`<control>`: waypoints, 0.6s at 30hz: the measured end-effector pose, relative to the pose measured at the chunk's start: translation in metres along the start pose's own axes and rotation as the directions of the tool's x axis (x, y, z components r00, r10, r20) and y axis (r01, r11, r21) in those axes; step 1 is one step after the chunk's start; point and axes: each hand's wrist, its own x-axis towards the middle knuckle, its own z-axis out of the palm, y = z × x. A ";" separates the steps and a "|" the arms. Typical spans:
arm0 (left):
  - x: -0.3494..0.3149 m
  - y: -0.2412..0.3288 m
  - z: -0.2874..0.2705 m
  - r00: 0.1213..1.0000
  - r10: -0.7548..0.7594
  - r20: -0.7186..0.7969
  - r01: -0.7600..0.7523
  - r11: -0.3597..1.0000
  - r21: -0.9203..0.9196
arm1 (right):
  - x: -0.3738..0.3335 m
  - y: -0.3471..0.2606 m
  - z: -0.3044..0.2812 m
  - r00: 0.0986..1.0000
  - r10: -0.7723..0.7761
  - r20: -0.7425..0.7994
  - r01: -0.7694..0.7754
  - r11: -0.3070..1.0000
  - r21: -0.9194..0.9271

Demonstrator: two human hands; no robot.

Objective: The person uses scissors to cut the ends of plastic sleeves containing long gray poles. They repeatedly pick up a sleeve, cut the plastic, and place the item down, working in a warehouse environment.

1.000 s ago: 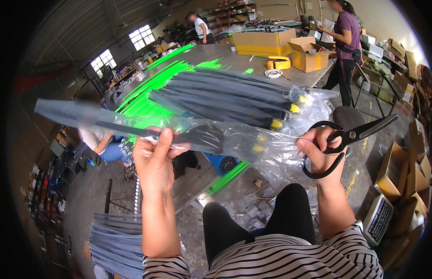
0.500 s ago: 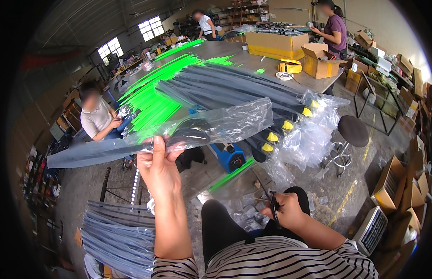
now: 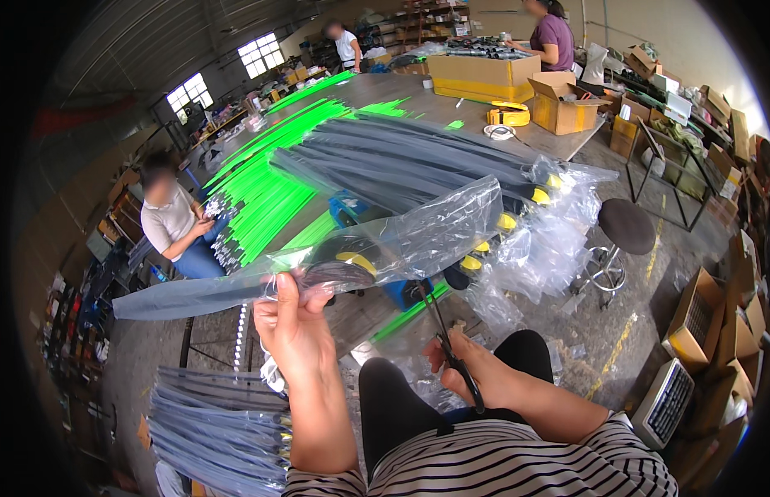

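My left hand (image 3: 298, 335) is closed on a long clear plastic bag (image 3: 447, 224), fingers pinching it near its middle. Through the film shows a dark rounded piece with a yellow part (image 3: 356, 262); a narrow grey sleeved end stretches off to the left. The bag's wide end reaches up to the right, over the bench. Lower right, my right hand (image 3: 484, 364) grips black-handled scissors (image 3: 437, 319), whose slim blades point up toward the bag's underside without visibly touching it. Its fingers partly hide the handles.
Grey sleeved bundles with yellow ends (image 3: 393, 153) lie on the bench beside bright green strips (image 3: 265, 182). More bundles (image 3: 215, 427) rest at lower left. A round stool (image 3: 626, 226) and cartons (image 3: 695, 319) stand right. One person (image 3: 173, 219) sits left; two others stand beyond.
My right hand has risen leftward, bringing the scissors upright beneath the bag. The left hand and bag have shifted slightly right and down, and the yellow part inside now shows.
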 end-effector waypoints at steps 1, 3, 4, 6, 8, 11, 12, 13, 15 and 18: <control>-0.002 0.000 -0.001 1.000 -0.005 0.010 0.005 1.000 -0.010 | 0.002 -0.001 0.000 1.000 -0.001 -0.003 0.001 1.000 -0.018; -0.004 -0.001 -0.003 1.000 -0.013 0.027 0.013 0.999 -0.029 | 0.005 -0.003 0.001 1.000 -0.005 -0.006 0.005 0.998 -0.055; -0.005 -0.002 -0.004 0.999 -0.022 0.033 0.023 0.999 -0.039 | 0.007 -0.005 0.001 0.999 -0.014 -0.031 0.013 0.999 -0.038; -0.006 -0.003 -0.007 0.998 -0.038 0.040 0.040 0.998 -0.058 | 0.009 -0.010 0.001 0.997 -0.029 -0.074 0.029 1.000 -0.007; -0.008 -0.003 -0.007 0.998 -0.040 0.041 0.042 0.998 -0.042 | 0.014 -0.016 -0.001 0.991 -0.064 -0.116 0.056 0.996 -0.064; -0.010 -0.004 -0.009 0.998 -0.039 0.052 0.041 0.998 -0.046 | 0.020 -0.020 -0.004 0.980 -0.119 -0.159 0.100 0.987 -0.124; -0.010 -0.004 -0.010 0.998 -0.039 0.058 0.042 0.998 -0.053 | 0.021 -0.021 -0.004 0.976 -0.137 -0.171 0.113 0.983 -0.141; -0.011 -0.005 -0.009 0.997 -0.037 0.061 0.041 0.998 -0.054 | 0.021 -0.021 -0.004 0.973 -0.147 -0.178 0.122 0.982 -0.141; -0.013 -0.005 -0.007 0.997 -0.037 0.070 0.041 0.997 -0.060 | 0.021 -0.023 -0.004 0.967 -0.166 -0.196 0.139 0.980 -0.146; -0.013 -0.006 -0.009 0.998 -0.040 0.056 0.044 0.997 -0.065 | 0.018 -0.025 -0.003 0.965 -0.144 -0.219 0.108 0.980 -0.169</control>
